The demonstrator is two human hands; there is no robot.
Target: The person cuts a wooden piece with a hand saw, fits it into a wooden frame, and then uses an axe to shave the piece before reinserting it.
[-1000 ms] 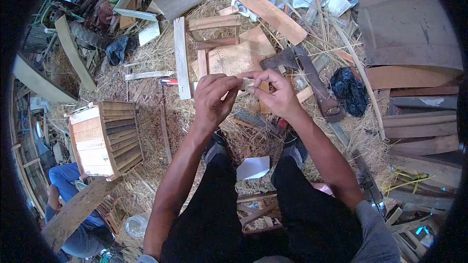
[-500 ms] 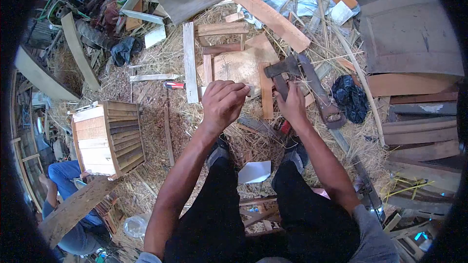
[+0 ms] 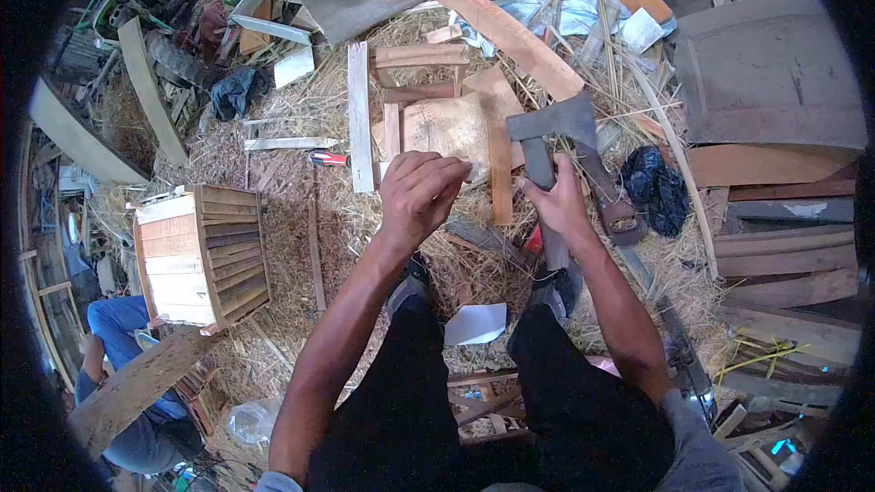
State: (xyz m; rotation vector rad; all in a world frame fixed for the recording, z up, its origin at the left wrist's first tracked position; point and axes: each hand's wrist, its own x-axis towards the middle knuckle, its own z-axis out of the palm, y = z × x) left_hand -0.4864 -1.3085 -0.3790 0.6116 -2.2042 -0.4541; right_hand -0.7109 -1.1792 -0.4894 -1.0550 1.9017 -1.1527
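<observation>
My right hand [image 3: 561, 200] is wrapped round the wooden handle of an axe [image 3: 554, 123], whose dark metal head points up and to the right. To its left, my left hand [image 3: 421, 193] is closed with the fingers curled over; something small and pale shows at its fingertips, too small to name. Just beyond that hand lies a round-edged wood block [image 3: 447, 132], beside a narrow upright board [image 3: 500, 169] and a whitish plank [image 3: 361, 118]. A handsaw [image 3: 622, 219] lies partly behind the axe.
A slatted wooden crate [image 3: 173, 260] stands at the left, near a seated person in blue jeans [image 3: 118, 319]. A red-handled tool [image 3: 329, 158] lies on the straw. Black plastic [image 3: 654, 187] and stacked boards [image 3: 788, 246] are at the right. White paper [image 3: 476, 323] lies between my feet.
The axe has been raised toward the camera, its head now larger and turned rightward, and more of its handle shows below my right hand. My left hand has barely moved.
</observation>
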